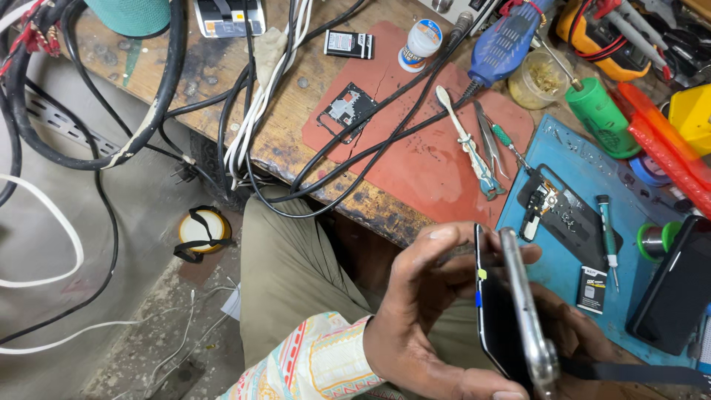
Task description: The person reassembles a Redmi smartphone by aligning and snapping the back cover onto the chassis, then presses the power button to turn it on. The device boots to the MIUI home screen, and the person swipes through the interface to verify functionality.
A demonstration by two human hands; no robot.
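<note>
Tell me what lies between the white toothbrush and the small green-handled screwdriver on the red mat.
In the head view, metal tweezers lie between the toothbrush and the screwdriver, on the red mat.

At lower right of the frame, the right hand [585, 341] sits mostly hidden behind the phone [511, 311], whose lower end the bottom edge cuts off. The yellow multimeter [592, 33] at upper right is cropped by the top edge.
</note>
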